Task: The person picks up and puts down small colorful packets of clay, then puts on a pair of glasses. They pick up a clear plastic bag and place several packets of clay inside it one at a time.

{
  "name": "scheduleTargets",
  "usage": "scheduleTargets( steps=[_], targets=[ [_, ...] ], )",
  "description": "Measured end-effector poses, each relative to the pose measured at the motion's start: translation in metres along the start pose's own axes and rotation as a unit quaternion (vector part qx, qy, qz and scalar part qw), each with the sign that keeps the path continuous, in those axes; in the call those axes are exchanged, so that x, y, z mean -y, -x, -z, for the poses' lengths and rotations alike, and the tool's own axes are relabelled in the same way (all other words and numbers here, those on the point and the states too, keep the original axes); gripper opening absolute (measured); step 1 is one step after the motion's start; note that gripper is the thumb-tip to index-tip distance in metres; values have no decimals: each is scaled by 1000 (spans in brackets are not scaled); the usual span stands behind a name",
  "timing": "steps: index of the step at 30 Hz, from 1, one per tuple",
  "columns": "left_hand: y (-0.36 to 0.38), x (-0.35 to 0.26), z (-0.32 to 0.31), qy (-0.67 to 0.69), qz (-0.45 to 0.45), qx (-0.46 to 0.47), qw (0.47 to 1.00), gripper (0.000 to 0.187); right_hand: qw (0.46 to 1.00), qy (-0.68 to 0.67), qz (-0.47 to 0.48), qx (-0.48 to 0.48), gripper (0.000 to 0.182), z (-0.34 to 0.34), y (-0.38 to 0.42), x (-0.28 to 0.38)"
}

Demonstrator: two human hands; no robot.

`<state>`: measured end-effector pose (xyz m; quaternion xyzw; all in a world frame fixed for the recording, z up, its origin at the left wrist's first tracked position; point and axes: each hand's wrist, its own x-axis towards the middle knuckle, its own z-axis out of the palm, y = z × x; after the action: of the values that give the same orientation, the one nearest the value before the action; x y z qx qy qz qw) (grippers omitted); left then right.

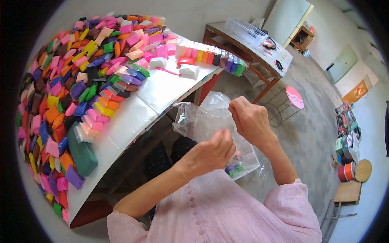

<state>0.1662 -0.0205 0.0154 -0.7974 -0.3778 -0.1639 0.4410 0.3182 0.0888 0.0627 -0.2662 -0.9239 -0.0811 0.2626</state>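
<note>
My right hand (pixel 252 120) pinches the edge of a clear plastic bag (pixel 198 119), which hangs open and crumpled in front of my lap. Lower and to the left, my left hand (pixel 210 150) is closed with curled fingers at the near side of the bag. Its fingertips are slightly blurred. Beneath the hands sits a translucent plastic bin (pixel 251 163) with a few colourful small packets (pixel 234 169) in it. The bag and my hands hide part of the bin.
A white-covered table (pixel 152 97) on the left bears a large heap of colourful wrapped packets (pixel 60 101) and a green case (pixel 81 150). A row of coloured packets (pixel 204 56) lines its far end. Beyond stand a wooden desk (pixel 279 60) and a pink-topped stool (pixel 294 97).
</note>
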Motion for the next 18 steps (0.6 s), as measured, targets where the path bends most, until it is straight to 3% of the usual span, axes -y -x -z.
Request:
scheduleTargets(
  steps=[1, 5, 8, 18],
  targets=[
    [-4, 2, 0, 13, -14, -44, 999, 9, 1000, 6, 9, -11, 11, -2, -3, -1],
    [-4, -8, 15, 68, -81, 38, 994, 8, 998, 39, 33, -22, 10, -7, -16, -12],
    [1, -17, 17, 25, -91, 39, 995, 12, 998, 50, 40, -7, 9, -7, -23, -17],
    [31, -28, 27, 38, 145, 77, 986, 6, 996, 86, 19, -3, 7, -7, -37, -37]
  ],
)
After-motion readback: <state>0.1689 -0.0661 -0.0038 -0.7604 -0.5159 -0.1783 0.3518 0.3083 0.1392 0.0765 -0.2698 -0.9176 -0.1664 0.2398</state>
